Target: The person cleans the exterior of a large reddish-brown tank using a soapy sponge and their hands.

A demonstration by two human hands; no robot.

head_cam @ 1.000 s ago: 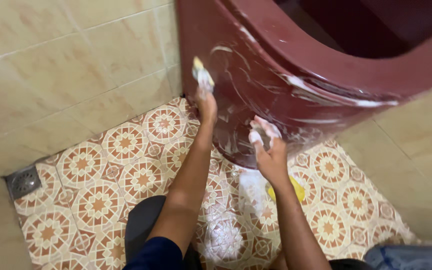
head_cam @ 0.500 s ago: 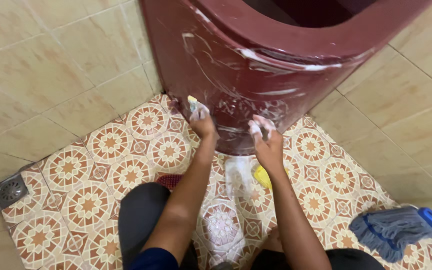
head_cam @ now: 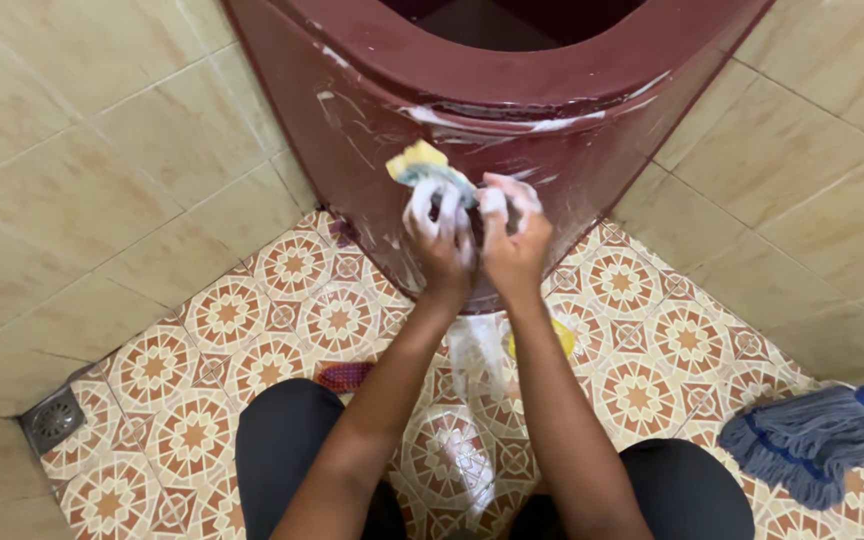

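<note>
A dark red toilet bowl [head_cam: 572,70] stands against the tiled wall, its outer side streaked with white foam. My left hand [head_cam: 439,238] is closed on a yellow and green sponge [head_cam: 420,165] pressed to the bowl's front. Beside it my right hand [head_cam: 512,235], foamy, rests with spread fingers against the bowl and touches the sponge's edge. Both forearms reach up from my knees in dark trousers.
Patterned orange floor tiles [head_cam: 192,420] carry a soapy puddle [head_cam: 477,365]. Under the bowl lie a yellow object [head_cam: 559,338] and a small red brush [head_cam: 344,375]. A blue-grey mop head [head_cam: 812,435] lies at right; a floor drain [head_cam: 52,420] at left.
My left hand with the sponge moved right and up, from the bowl's left side to its front. My right hand closed in beside it. The view tilted down, showing more floor and the mop.
</note>
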